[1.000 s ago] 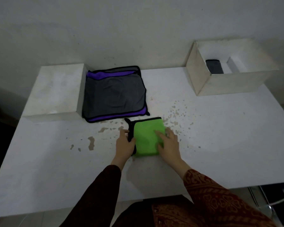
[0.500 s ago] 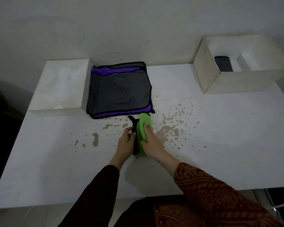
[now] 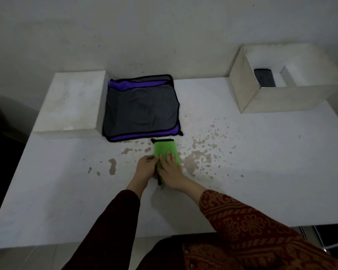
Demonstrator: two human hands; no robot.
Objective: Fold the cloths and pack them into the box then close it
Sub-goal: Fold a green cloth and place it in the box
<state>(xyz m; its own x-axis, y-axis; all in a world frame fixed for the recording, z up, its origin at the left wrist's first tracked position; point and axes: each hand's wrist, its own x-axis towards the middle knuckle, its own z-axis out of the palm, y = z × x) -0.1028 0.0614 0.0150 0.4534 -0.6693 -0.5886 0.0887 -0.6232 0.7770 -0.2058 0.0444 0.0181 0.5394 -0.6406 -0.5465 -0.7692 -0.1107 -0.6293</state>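
The green cloth point(image 3: 165, 151) lies on the white surface point(image 3: 242, 172) in a small narrow strip, so it looks folded small enough to fit the box. The right hand point(image 3: 171, 172) lies flat on top of it with the fingers spread, most likely to press the fold down so it does not spring back. The left hand point(image 3: 145, 167) sits at the cloth's 9 o'clock edge and pinches that side, which keeps the layers lined up. The two hands are close together, both on the cloth. At 12 o'clock from it, a grey and purple cloth point(image 3: 141, 108) lies flat, probably waiting its turn. Just beside that one, at its 9 o'clock, stands a white block point(image 3: 72, 102). The open box point(image 3: 271, 98) stands well apart at 2 o'clock, with a dark folded cloth point(image 3: 264, 77) already inside.
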